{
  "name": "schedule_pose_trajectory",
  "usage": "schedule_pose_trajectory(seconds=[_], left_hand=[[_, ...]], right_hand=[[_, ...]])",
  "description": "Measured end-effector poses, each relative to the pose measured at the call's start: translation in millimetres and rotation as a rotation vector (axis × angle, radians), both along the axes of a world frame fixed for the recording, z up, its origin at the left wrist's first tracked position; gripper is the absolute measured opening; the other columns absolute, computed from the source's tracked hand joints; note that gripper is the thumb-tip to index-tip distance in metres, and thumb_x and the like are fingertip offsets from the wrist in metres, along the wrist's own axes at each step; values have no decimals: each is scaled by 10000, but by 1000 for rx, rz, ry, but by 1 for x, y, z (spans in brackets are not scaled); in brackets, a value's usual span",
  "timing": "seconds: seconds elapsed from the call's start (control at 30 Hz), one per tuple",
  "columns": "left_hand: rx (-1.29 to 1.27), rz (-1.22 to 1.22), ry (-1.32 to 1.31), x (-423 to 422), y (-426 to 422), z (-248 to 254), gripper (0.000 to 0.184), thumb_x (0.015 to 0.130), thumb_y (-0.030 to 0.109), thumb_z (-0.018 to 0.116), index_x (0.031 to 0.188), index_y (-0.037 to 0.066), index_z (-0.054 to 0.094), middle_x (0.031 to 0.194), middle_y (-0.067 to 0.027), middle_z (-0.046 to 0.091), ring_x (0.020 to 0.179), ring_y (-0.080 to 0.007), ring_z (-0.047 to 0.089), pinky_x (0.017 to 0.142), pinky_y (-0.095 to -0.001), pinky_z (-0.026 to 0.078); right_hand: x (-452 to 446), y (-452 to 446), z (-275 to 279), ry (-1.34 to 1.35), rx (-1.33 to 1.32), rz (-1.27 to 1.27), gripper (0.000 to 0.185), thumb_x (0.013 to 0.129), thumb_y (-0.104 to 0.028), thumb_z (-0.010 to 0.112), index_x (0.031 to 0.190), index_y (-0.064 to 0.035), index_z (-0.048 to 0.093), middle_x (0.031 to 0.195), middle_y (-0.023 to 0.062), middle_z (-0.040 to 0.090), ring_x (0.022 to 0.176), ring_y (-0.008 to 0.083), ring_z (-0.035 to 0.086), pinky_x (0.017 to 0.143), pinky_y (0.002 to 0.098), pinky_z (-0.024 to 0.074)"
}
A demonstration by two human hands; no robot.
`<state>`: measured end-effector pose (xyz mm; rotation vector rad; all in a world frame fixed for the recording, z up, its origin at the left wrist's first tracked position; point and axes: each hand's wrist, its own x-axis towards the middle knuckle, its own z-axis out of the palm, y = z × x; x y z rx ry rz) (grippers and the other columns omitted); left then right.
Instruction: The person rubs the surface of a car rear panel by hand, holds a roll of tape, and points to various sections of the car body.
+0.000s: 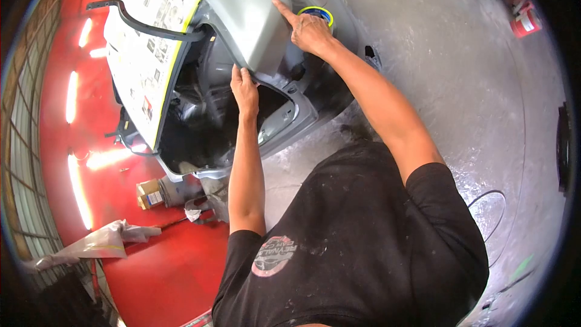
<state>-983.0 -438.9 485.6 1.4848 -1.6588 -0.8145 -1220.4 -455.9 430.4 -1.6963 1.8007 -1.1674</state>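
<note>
A silver-grey car body panel [248,6] lies in front of me, with an open frame and a dark interior below it. My left hand [244,91] rests its outstretched fingers at the panel's lower edge, beside the opening. Farther right, my right hand [310,31] has its index finger stretched out against the panel's right side; its other fingers are partly hidden. Just behind that hand is a round blue item with a yellow rim [327,14], mostly covered. Whether the hand touches it I cannot tell.
Printed paper with a yellow edge [154,36] covers an area left of the panel, and a black curved strip [130,18] crosses it. A cardboard box [148,194] stands at lower left. Plastic sheeting [103,243] hangs nearby. A cable [502,218] trails on the right floor.
</note>
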Motion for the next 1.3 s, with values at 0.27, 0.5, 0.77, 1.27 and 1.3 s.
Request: schedule_pose_trajectory(seconds=[0.27, 0.5, 0.77, 1.27, 1.3], left_hand=[[21, -6, -32, 6, -2, -2, 336, 1081, 157, 414, 1350, 25, 566, 987, -43, 654, 780, -96, 599, 630, -268, 539], [61, -41, -6, 13, -7, -5, 330, 1089, 203, 416, 1345, 41, 547, 1074, -63, 656, 883, -140, 652, 720, -311, 592], [80, -58, 23, 8, -1, 1, 319, 1098, 232, 421, 1320, 40, 546, 1108, -68, 654, 929, -150, 668, 777, -333, 618], [68, -72, 17, 11, -3, -1, 291, 1091, 212, 416, 1264, 18, 547, 1082, -67, 653, 897, -146, 674, 746, -320, 620], [65, -78, -6, 11, -4, 0, 293, 1091, 214, 416, 1262, 16, 548, 1078, -67, 654, 893, -144, 674, 744, -317, 619]], right_hand=[[3, 23, -13, -72, 61, -31, 997, 820, -34, 588, 1624, -344, 89, 813, 228, 693, 762, 419, 695, 729, 524, 553], [5, -6, -5, -9, -77, -52, 971, 817, -21, 590, 1619, -334, 142, 826, 232, 692, 770, 410, 695, 737, 514, 565], [-1, 13, -6, -76, -15, 14, 1021, 811, 1, 577, 1624, -333, 58, 820, 229, 677, 783, 413, 687, 766, 510, 559], [24, 43, -47, -292, -71, -68, 973, 797, 2, 555, 1631, -230, 110, 780, 239, 646, 763, 431, 652, 770, 520, 526], [23, 41, -45, -288, -103, -87, 974, 797, 3, 553, 1631, -238, 111, 770, 235, 643, 757, 428, 651, 771, 517, 527]])
